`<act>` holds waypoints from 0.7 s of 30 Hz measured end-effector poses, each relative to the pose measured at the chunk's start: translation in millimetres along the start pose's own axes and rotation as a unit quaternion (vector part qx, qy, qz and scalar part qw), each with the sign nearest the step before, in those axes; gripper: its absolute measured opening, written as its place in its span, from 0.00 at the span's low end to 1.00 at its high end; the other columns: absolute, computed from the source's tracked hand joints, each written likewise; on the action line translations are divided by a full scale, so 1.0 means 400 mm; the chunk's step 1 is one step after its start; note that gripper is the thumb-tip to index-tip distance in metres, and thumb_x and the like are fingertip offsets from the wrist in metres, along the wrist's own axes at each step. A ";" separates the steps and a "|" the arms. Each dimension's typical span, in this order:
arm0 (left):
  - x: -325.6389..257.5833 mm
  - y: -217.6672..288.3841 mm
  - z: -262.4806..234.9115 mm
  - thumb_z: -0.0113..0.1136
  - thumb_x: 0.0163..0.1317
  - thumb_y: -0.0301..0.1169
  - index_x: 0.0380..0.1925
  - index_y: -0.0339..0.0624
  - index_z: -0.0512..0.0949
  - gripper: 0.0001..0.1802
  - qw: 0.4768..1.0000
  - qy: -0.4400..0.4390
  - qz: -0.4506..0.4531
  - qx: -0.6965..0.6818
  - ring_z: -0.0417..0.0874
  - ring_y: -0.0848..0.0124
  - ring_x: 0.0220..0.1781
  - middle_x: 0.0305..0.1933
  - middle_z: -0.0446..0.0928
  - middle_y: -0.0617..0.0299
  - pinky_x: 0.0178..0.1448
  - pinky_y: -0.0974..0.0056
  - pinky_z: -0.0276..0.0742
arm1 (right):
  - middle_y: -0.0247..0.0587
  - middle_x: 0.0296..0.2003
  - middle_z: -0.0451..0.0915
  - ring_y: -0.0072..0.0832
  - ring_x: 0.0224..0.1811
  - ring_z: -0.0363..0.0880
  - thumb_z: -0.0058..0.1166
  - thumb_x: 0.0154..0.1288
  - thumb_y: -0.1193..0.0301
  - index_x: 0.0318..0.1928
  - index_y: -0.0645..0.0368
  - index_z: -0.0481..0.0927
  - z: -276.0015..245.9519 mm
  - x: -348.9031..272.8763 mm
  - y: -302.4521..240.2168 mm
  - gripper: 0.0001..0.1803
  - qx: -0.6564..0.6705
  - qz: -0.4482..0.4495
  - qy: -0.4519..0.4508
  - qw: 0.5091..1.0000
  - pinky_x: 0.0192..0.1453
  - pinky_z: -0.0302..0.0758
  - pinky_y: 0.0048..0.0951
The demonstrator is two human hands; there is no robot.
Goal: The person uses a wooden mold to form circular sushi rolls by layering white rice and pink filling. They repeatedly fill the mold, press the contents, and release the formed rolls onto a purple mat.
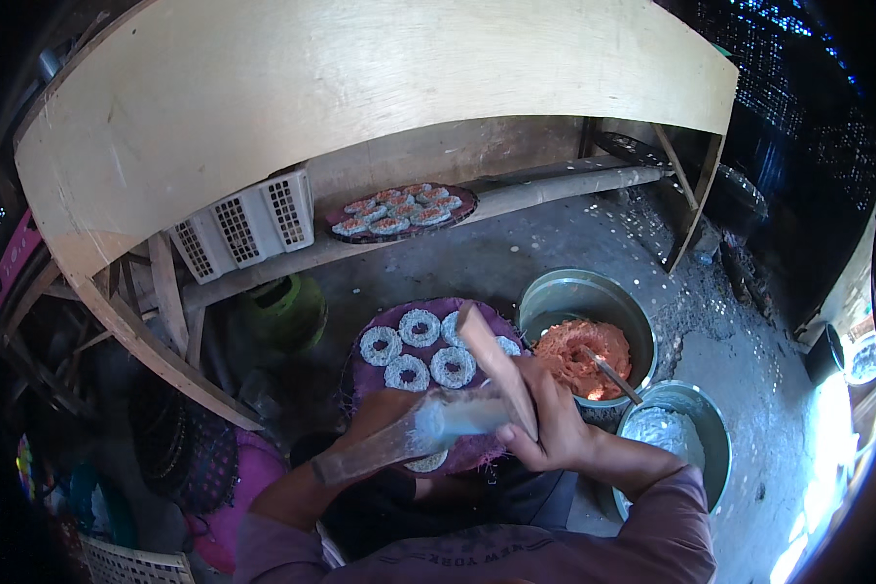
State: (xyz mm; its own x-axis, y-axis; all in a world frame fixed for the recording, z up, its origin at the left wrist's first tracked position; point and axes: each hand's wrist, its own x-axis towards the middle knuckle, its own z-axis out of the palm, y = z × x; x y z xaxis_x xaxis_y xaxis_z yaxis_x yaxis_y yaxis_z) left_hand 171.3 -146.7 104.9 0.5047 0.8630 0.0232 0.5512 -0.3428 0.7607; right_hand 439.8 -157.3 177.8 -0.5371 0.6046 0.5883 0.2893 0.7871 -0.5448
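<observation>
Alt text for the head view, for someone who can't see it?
A person's right hand grips a wooden tool above a round purple tray of white rings; the left hand is partly hidden behind the tool. At right stand a pot of orange paste and a basin of white material; farther off, a second tray holds orange-topped rings.

Grey floor (409, 273) carried big pot (545, 307), green bucket (715, 438) beside it, plus rounded green tank (287, 316) under the wooden table (380, 78). Low beam (555, 195) held pale crate (243, 229) left, dark round tray (468, 207) of topped rings (390, 225) mid-length. Purple tray (375, 375) bore white rings (419, 316) directly; its own support was hidden.
</observation>
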 end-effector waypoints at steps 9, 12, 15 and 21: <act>-0.017 0.075 0.120 0.56 0.65 0.39 0.56 0.46 0.73 0.21 0.960 -0.230 0.159 -0.007 0.73 0.58 0.63 0.59 0.73 0.52 0.69 0.54 0.65 | 0.59 0.52 0.72 0.54 0.40 0.82 0.59 0.61 0.53 0.64 0.66 0.61 0.043 -0.086 -0.020 0.39 0.024 -0.033 -0.098 0.994 0.40 0.82 0.45; 0.003 0.057 0.145 0.56 0.65 0.39 0.56 0.45 0.73 0.21 0.966 -0.202 0.157 -0.046 0.73 0.59 0.62 0.58 0.74 0.53 0.69 0.54 0.65 | 0.59 0.52 0.72 0.54 0.46 0.80 0.57 0.62 0.51 0.65 0.67 0.59 0.041 -0.084 -0.017 0.41 0.012 0.031 -0.103 0.994 0.49 0.80 0.43; 0.037 0.042 0.130 0.57 0.65 0.39 0.56 0.44 0.73 0.21 0.974 -0.192 0.074 -0.095 0.75 0.61 0.61 0.58 0.75 0.53 0.67 0.55 0.67 | 0.58 0.52 0.72 0.49 0.54 0.76 0.52 0.65 0.46 0.67 0.67 0.57 0.015 -0.066 0.035 0.43 0.060 0.068 -0.078 0.993 0.60 0.73 0.42; 0.082 0.128 0.001 0.77 0.50 0.36 0.67 0.45 0.62 0.45 0.957 -0.156 0.170 -0.175 0.68 0.60 0.69 0.64 0.69 0.54 0.69 0.56 0.66 | 0.51 0.46 0.77 0.33 0.47 0.79 0.31 0.59 0.24 0.65 0.65 0.64 -0.073 -0.166 0.117 0.56 0.557 0.387 -0.331 0.656 0.50 0.75 0.31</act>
State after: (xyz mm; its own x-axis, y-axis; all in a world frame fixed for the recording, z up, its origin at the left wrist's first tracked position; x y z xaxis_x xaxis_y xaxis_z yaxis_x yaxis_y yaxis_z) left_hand 216.3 -136.0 144.4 0.8188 0.5528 0.1549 0.0912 -0.3916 0.9156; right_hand 511.9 -156.8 130.6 -0.9041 0.2946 -0.3096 0.1179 -0.5244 -0.8432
